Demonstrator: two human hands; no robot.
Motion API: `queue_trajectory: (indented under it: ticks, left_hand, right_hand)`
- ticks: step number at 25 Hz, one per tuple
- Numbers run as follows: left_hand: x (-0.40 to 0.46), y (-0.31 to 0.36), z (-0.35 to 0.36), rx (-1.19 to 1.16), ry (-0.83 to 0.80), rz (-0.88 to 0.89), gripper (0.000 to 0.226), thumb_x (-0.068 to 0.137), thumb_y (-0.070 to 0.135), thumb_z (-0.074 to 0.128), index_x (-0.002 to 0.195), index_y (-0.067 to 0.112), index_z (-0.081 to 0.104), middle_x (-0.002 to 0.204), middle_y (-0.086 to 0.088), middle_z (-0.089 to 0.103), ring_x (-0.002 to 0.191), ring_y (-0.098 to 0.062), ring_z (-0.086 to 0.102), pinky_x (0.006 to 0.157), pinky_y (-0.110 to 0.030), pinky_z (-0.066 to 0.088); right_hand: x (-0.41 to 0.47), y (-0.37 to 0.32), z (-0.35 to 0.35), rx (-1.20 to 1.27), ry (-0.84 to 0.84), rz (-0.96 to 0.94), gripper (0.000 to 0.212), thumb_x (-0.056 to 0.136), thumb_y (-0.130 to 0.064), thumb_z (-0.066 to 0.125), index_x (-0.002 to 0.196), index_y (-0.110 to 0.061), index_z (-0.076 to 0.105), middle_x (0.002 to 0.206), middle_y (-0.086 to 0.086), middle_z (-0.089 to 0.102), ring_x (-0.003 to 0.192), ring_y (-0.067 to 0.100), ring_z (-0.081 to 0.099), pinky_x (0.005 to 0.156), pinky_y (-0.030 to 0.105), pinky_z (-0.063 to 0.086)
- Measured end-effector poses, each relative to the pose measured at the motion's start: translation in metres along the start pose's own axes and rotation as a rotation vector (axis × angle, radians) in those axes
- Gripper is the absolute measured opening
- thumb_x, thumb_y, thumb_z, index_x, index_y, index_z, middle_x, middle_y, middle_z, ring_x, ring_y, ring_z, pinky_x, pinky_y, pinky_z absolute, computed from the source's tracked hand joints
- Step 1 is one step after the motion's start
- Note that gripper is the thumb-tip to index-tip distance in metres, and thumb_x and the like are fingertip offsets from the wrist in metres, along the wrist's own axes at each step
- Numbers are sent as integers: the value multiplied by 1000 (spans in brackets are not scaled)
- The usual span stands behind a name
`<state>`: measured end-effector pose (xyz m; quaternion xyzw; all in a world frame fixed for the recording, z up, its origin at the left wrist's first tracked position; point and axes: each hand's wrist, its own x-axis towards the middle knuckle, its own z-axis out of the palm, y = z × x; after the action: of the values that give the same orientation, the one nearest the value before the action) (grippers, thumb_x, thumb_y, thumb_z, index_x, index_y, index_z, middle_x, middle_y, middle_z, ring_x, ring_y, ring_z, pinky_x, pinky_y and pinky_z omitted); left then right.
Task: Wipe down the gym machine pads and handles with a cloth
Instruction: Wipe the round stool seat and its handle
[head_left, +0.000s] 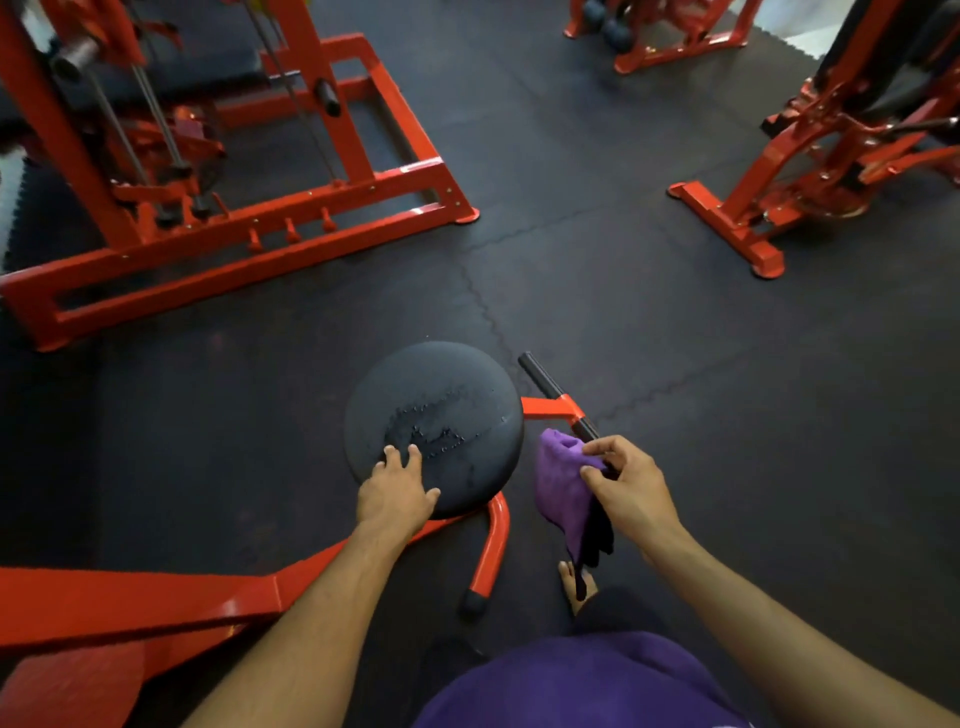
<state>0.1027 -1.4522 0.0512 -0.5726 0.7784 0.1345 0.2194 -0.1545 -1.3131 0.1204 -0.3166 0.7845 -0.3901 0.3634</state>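
A round black seat pad (441, 384) with a worn, cracked centre sits on a red frame in front of me. My left hand (397, 491) rests flat on the pad's near edge, fingers straight. To the pad's right a black handle bar (540, 376) runs through a red bracket. My right hand (626, 483) pinches a purple cloth (563, 483) against the near end of this handle; the cloth hangs down, with a dark strip dangling below it.
A red machine base (234, 249) with cables stands at the upper left. Another red machine (769, 202) is at the upper right. A red curved leg (491, 551) and red beam (130, 597) lie near me. Black rubber floor mats (597, 270) lie between. My bare foot (574, 584) is below the cloth.
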Motion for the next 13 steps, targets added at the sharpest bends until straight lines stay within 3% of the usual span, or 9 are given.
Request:
queue_trajectory:
  ticks: [3,6,9,13]
  left_hand:
    - [5,6,-16,63,19,48,57,102,50,50,149,19,37,141,-9,45,116,-30,61,83,-40,53]
    - [22,2,-23,130,113,202,44,103,47,49,139,22,50,133,-3,52,118,-24,59,90,-40,50]
    - [52,-1,-19,169,227,467,61,99,48,55,155,29,41,163,-1,34,148,-22,35,119,-47,30]
    - [103,11,-17,186,239,600,78,97,60,43,164,31,17,174,4,1,160,-17,0,126,-60,1]
  right_hand:
    - [4,0,11,13,19,9,24,85,-7,68,93,-30,69,89,-16,74,84,-7,67,83,26,57]
    - [7,8,26,60,59,32,22,83,-10,69,91,-30,69,87,-15,74,83,-2,68,84,29,57]
    - [11,24,47,171,148,31,20,85,-9,69,93,-28,69,91,-13,74,87,3,69,86,33,57]
    - [36,40,96,365,266,24,17,91,-9,69,101,-23,67,98,-10,73,95,7,69,91,41,55]
